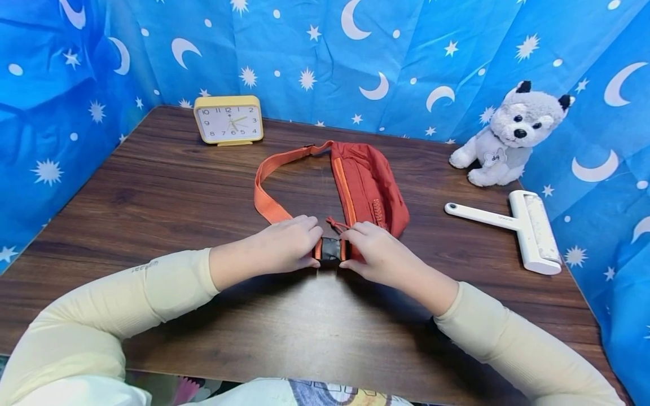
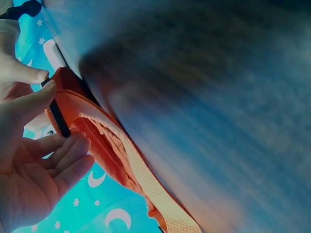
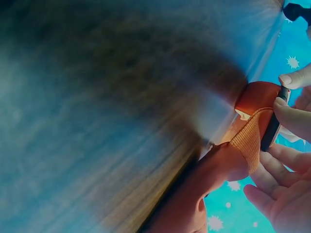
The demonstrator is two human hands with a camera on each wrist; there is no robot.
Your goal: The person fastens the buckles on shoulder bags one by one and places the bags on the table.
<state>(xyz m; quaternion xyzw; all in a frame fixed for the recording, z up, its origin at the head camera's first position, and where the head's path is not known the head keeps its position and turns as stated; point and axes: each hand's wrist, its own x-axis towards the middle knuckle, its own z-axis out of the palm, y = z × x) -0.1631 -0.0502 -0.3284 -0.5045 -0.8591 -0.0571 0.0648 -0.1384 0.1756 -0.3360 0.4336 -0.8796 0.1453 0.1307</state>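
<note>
A red waist bag (image 1: 373, 186) with an orange zip lies on the wooden table, its orange strap (image 1: 269, 186) looping out to the left. The two halves of its black side-release buckle (image 1: 331, 248) sit together in front of the bag. My left hand (image 1: 291, 243) pinches the buckle's left end between thumb and fingers, while my right hand (image 1: 378, 254) pinches its right end. Both wrist views show the buckle edge-on, a dark bar (image 2: 59, 114) between thumb and fingertips. Whether the buckle is fully clicked in cannot be told.
A yellow alarm clock (image 1: 228, 119) stands at the back left of the table (image 1: 167, 186). At the right lie a white lint roller (image 1: 530, 231) and, behind it, a seated grey-and-white plush dog (image 1: 513, 135). Blue star-and-moon cloth (image 1: 325, 56) hangs along the back and sides.
</note>
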